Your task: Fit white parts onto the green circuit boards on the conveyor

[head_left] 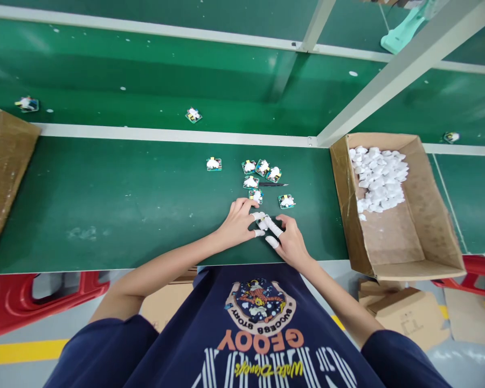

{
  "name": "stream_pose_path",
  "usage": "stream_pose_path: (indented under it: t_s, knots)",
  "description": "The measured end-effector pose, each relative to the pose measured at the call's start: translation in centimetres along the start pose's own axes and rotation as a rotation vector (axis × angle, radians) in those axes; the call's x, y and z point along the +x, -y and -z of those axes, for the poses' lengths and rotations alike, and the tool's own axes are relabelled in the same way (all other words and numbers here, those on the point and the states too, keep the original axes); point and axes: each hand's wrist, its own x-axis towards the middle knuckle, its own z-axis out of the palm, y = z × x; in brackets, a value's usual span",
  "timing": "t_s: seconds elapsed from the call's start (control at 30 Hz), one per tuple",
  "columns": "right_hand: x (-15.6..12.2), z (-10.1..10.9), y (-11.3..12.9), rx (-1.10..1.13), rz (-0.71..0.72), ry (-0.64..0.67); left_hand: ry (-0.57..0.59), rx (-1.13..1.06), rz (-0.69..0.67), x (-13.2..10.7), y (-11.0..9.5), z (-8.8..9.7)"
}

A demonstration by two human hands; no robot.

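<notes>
Near the bench's front edge, a small circuit board with white stuff on top sits between my two hands. My left hand grips it from the left, with white finger cots on the thumb and index finger. From the right, my right hand reaches in with cots on two fingers; one covered fingertip presses on the board's top. Just beyond lie several similar boards, among them one board by my left fingers and another board to the right. Black tweezers lie among them.
A cardboard box holding many white pieces stands on the right. Another cardboard box is at the left edge. A metal rail and a slanting post border the green bench. Single boards lie beyond the rail.
</notes>
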Motion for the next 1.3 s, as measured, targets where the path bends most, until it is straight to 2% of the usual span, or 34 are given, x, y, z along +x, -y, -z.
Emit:
stream_pose_path:
  t_s: [0.43,0.67,0.77,1.03,1.3]
  knots:
    - [-0.1,-0.1,0.1,-0.059,0.101,0.062,-0.025,-0.008,-0.012,0.0,-0.1,-0.1]
    - [1.1,1.4,-2.0,0.126,0.031,-0.068,0.047,-0.035,-0.011,0.2,-0.1,0.3]
    - [2.0,1.6,-2.5,0.143,0.070,-0.044,0.071,-0.038,-0.013,0.3,-0.1,0.6]
    - [2.9,1.1,-2.0,0.236,0.069,-0.103,0.095,-0.056,-0.011,0.4,0.1,0.7]
    - [3.1,0.5,-1.6,0.287,0.082,-0.095,0.095,-0.051,-0.011,0.4,0.2,0.7]
